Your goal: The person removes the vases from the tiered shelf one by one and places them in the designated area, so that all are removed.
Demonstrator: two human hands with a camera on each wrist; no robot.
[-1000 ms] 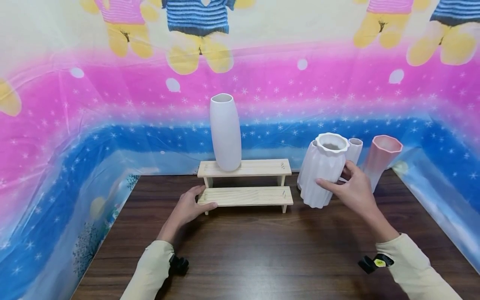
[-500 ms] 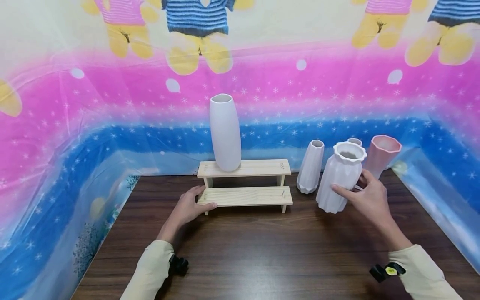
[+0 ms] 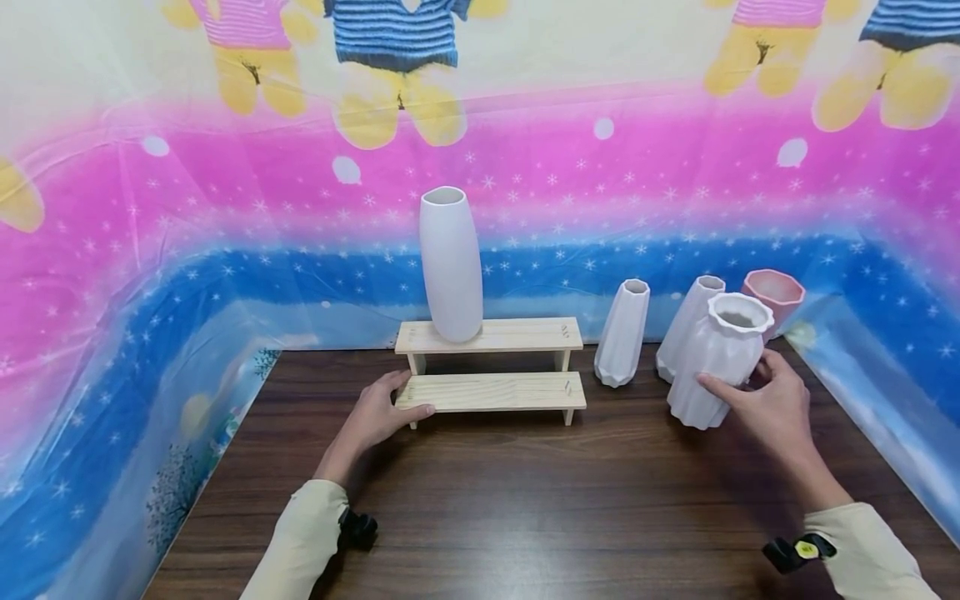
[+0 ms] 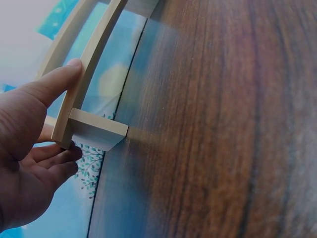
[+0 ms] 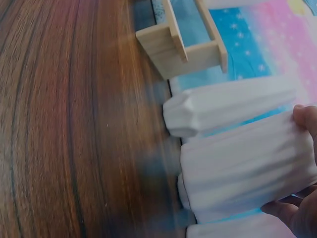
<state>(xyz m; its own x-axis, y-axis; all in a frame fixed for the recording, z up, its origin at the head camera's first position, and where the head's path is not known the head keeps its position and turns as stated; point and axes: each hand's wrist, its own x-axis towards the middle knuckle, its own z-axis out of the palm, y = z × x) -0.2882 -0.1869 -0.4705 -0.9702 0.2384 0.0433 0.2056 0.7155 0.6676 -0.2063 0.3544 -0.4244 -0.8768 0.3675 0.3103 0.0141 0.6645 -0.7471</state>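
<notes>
Holding a ruffled vase (image 3: 716,354) in the right hand (image 3: 776,408), a stand (image 3: 491,392) in the left hand (image 3: 378,412).
Right hand: grips the ruffled vase from its right side, thumb across the near face; vase upright, slightly tilted, cannot tell if its base touches the surface (image 3: 525,500). Just beyond this hand, a pink vase (image 3: 786,312), partly hidden; to its left, behind the held vase, a slim vase (image 3: 684,329), then farther left a second slim vase (image 3: 622,333). Left hand: pinches the left end of the lower step, thumb above; beyond it and to its right, a tall vase (image 3: 452,267) upright on the upper step.
</notes>
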